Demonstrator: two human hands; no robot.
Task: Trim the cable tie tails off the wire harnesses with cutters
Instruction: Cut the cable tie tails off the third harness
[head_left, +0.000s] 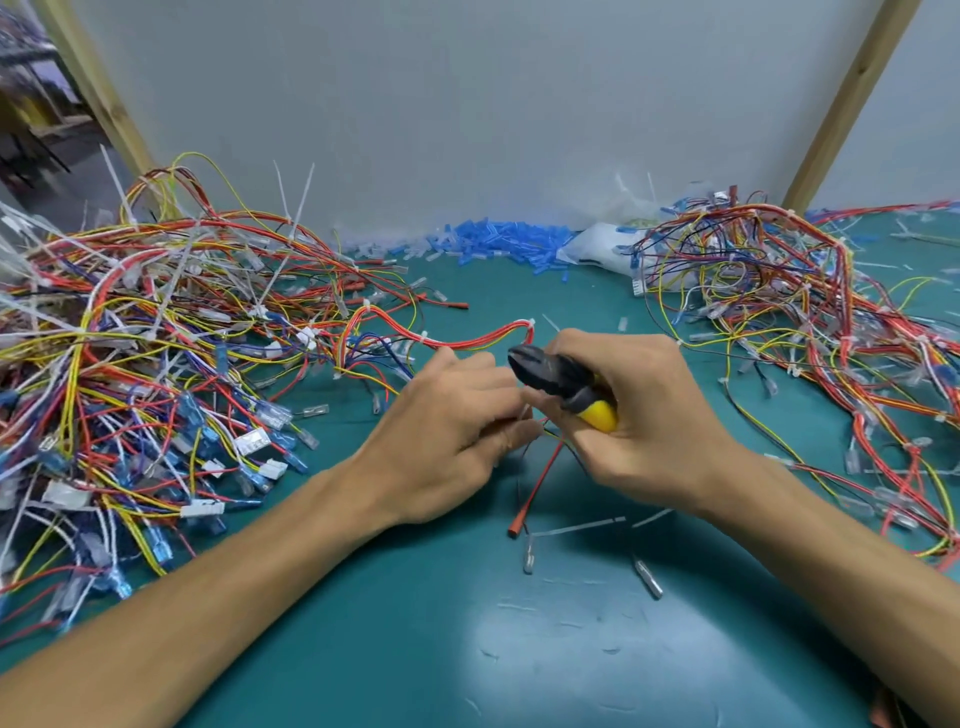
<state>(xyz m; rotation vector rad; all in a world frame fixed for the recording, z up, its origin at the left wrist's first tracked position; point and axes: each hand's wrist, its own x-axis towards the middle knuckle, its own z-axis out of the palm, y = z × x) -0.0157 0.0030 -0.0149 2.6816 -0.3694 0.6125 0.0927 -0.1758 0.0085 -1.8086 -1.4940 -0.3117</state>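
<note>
Hands meet over the green mat (415, 623). The left hand (452, 431) lies palm down, its fingers curled, pinching the harness (470, 344), which trails toward ten o'clock. The right hand (644, 415) grips the cutters (558, 376), black head toward ten o'clock, yellow handle toward four. Tangled piles flank at nine (156, 338) and three (810, 322); blue sleeves (498, 241) lie at twelve.

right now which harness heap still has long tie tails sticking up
The tangled heap of multicoloured wire harnesses on the left: long white cable tie tails stand up from it, unlike the right-hand heap.
</note>
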